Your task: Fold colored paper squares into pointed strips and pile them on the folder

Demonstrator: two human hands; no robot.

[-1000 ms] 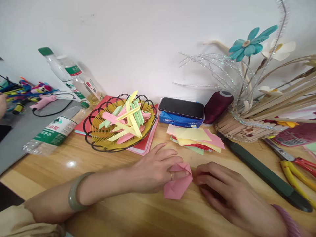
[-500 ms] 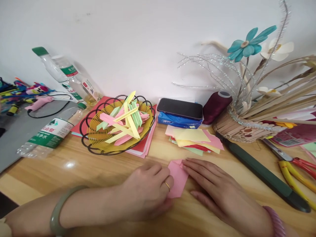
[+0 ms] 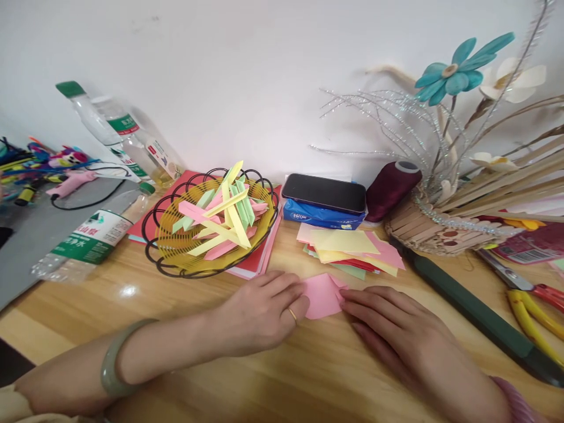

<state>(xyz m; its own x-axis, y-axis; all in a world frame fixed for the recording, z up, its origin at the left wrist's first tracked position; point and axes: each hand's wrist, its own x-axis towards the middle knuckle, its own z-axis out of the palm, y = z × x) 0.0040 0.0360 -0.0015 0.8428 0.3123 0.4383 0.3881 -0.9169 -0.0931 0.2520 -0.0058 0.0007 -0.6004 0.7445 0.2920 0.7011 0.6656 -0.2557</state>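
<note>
A piece of pink paper (image 3: 324,298) with a folded, raised corner on its right side lies low over the wooden table between my hands. My left hand (image 3: 264,311), with a ring on one finger and a bangle at the wrist, is closed on the paper's left edge. At the folded corner, the outstretched fingertips of my right hand (image 3: 403,332) touch the paper, while its thumb rests apart, lower down. Just beyond is a loose stack of yellow, pink, red and green paper (image 3: 348,244).
Folded paper strips fill a yellow wicker basket (image 3: 170,238) on red paper (image 3: 259,258). A phone (image 3: 324,192) lies on a blue packet (image 3: 321,214) beside a dark thread cone (image 3: 390,191). Bottles (image 3: 94,238) stand left; a dark green tool (image 3: 471,305) and scissors (image 3: 506,273) lie right.
The pink paper has turned and shifted slightly away from me. My left hand has moved up along with it, and my right hand has shifted a little to the right. The view has shifted slightly.
</note>
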